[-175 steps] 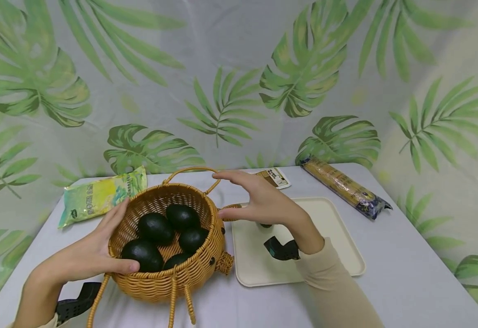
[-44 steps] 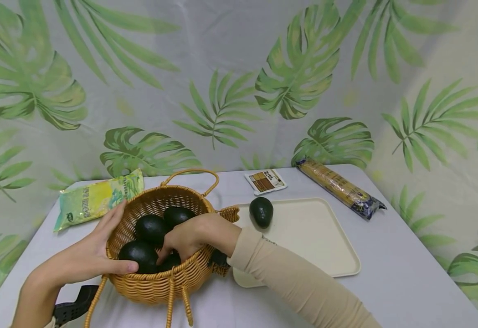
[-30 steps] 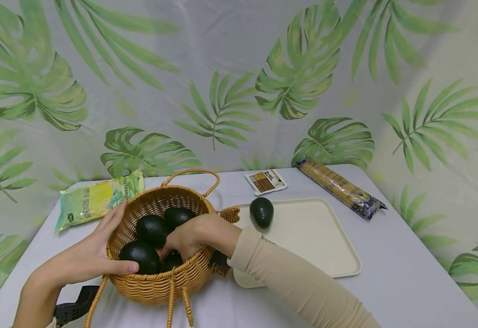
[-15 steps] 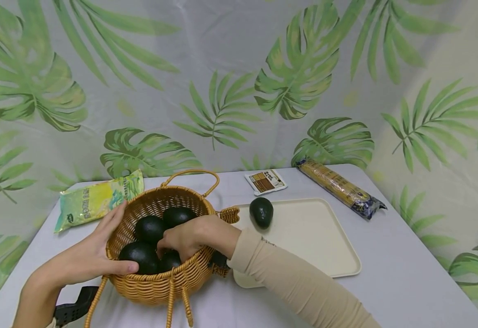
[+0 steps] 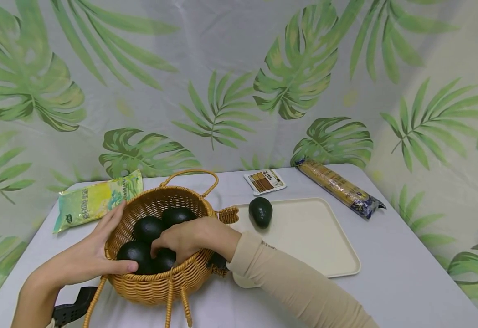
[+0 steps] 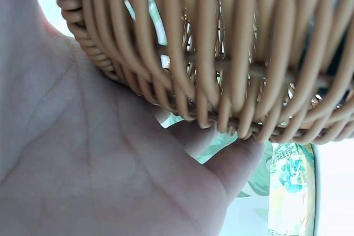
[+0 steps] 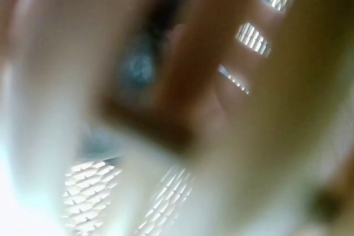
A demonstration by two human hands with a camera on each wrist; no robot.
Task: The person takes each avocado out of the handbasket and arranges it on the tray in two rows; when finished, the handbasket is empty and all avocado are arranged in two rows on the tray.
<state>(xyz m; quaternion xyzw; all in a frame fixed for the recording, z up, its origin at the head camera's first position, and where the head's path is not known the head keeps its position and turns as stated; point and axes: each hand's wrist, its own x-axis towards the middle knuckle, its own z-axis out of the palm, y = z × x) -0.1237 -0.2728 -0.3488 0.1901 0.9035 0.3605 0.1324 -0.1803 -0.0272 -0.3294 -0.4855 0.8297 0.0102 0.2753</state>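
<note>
A wicker basket [image 5: 148, 291] with loop handles stands at the left of the table, holding several dark green avocados [image 5: 148, 229]. My left hand [image 5: 79, 257] grips its left side, thumb over the rim and fingers along the outside; the left wrist view shows the palm [image 6: 110, 153] against the weave. Inside the basket, my right hand [image 5: 185, 239] curls its fingers round the front right avocado [image 5: 165, 260], partly hiding it. The right wrist view is blurred, mostly close-up wicker. Another avocado [image 5: 260, 212] lies on the cream tray [image 5: 312, 246], right of the basket.
A green and yellow packet [image 5: 95, 200] lies behind the basket at the left. At the back are a small brown and white sachet [image 5: 265, 181] and a long package [image 5: 339, 187] with dark blue ends. The right sleeve [image 5: 296, 282] crosses the tray's front left corner.
My right hand has gone from the basket's right side into it, and its fingers have closed round an avocado, shifting slightly left. The tray's avocado is now uncovered. My left hand stays put.
</note>
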